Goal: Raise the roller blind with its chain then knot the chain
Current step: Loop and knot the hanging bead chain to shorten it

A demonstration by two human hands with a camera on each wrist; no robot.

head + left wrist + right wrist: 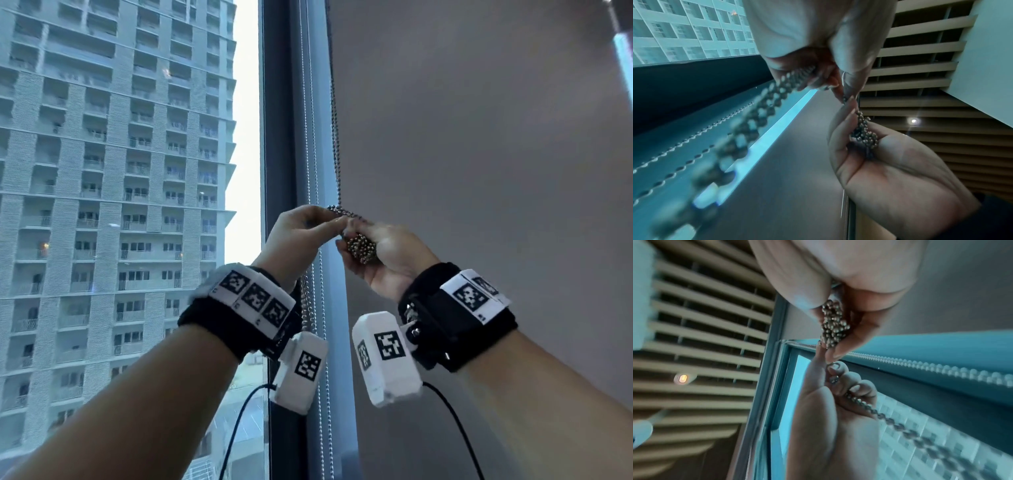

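A metal bead chain [337,154] hangs down along the window frame to my two hands, which meet at chest height. My left hand [329,222] pinches a short stretch of the chain between thumb and fingers, and more chain [777,94] runs out of its curled fingers. My right hand [356,240], palm up and touching the left fingertips, holds a bunched wad of chain [361,248] in its curled fingers. The wad [833,324] shows as a tight cluster of beads. Whether it is a tied knot I cannot tell. No blind fabric covers the glass at this height.
Another strand of chain [320,274] hangs straight down the dark window frame [277,137] below my left wrist. The glass [120,205] on the left shows a tall building outside. A plain grey surface [479,154] fills the right. A slatted ceiling [920,48] is overhead.
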